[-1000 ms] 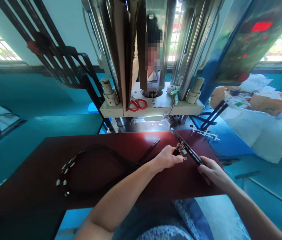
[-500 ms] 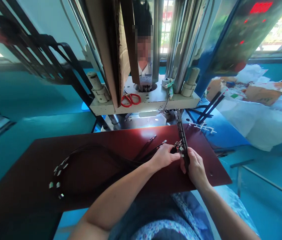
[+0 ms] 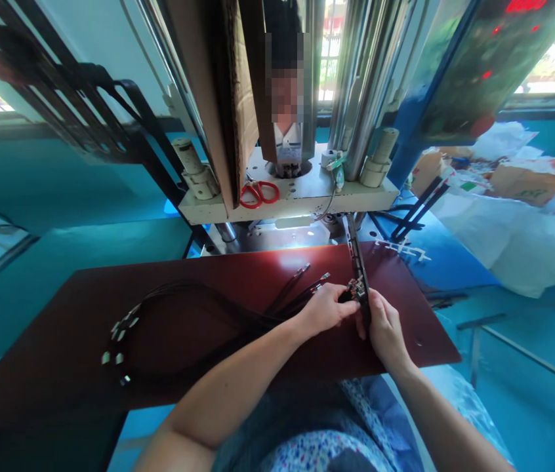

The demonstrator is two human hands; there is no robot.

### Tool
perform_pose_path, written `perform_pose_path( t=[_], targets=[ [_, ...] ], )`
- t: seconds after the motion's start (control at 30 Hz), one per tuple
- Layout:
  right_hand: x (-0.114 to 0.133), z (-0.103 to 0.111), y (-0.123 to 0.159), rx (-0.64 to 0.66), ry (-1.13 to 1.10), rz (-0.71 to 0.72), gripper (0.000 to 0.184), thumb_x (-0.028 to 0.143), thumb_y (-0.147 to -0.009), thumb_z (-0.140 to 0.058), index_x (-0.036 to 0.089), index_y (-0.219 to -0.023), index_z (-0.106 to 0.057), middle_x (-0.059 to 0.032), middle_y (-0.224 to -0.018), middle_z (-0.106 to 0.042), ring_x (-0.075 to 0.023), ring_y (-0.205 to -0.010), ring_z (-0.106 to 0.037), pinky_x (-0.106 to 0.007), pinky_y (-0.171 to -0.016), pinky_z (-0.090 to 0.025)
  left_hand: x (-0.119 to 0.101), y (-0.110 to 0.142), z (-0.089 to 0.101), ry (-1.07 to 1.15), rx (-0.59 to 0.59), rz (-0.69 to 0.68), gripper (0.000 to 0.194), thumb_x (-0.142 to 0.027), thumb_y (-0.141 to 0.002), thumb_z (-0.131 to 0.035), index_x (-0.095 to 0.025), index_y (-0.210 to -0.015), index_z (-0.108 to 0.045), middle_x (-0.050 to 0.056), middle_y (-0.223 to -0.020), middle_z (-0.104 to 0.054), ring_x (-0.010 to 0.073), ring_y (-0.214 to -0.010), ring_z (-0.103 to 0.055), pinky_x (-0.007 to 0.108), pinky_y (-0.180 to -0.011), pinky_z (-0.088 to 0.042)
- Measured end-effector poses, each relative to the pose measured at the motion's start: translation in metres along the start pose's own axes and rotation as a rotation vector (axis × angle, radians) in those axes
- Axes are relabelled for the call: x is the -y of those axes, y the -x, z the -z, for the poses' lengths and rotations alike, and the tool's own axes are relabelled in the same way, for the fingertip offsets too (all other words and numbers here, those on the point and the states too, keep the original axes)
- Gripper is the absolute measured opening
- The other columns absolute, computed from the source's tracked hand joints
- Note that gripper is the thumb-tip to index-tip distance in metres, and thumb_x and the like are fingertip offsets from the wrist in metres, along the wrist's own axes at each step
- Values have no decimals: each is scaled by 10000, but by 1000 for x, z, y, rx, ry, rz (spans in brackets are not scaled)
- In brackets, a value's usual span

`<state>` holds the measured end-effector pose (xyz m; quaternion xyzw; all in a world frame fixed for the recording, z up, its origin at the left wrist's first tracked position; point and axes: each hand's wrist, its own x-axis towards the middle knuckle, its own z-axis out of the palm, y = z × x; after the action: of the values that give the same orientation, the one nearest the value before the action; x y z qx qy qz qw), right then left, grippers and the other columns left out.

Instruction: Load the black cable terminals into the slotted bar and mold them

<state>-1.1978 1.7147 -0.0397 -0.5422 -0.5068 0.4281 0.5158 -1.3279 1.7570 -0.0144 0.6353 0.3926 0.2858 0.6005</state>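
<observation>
Swung more upright, the stiff, light black strip (image 3: 357, 259) is pinched in the right hand (image 3: 386, 326) grip above the tabletop (image 3: 418, 321); the left hand (image 3: 324, 309) grip at its small connectors (image 3: 356, 286) cannot be told. Holding the strip's long body seems safest.

Both the left hand (image 3: 325, 309) and the right hand (image 3: 386, 331) are bare, as are the forearms (image 3: 238, 387) that reach out over the desk (image 3: 208, 267). Below the desk's near edge shows a dark blue garment (image 3: 282, 419), edged by a blue-and-white patterned band (image 3: 373, 419), and lower down a pale cloth (image 3: 317, 452) flecked with small blue and pink marks; its cut is hidden
</observation>
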Motion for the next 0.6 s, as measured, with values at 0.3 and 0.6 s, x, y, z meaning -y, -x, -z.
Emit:
perform_pose_path(
  t=[0.3, 0.6],
  targets=[
    [-11, 5, 2, -41, -216, -24, 307, 446, -899, -398, 175, -804, -507, 67, -476, -437, -56, -325, -367, -177, -319, -281, -1, -10, 12, 231, -33, 101, 327, -435, -672, -600, -111, -700, -561, -49, -495, -405, 60, -430, -333, 197, -414, -240],
    [-6, 5, -2, 23, -202, -85, 491, 463, -863, -456, 158, -1247, -452, 79, -463, -448, -56, -283, -358, -155, -273, -263, 3, -8, 7, -225, -130, -28, 214, -333, -683, -596, -121, -671, -623, -28, -593, -508, 112, -620, -457, 214, -610, -334]
  ],
)
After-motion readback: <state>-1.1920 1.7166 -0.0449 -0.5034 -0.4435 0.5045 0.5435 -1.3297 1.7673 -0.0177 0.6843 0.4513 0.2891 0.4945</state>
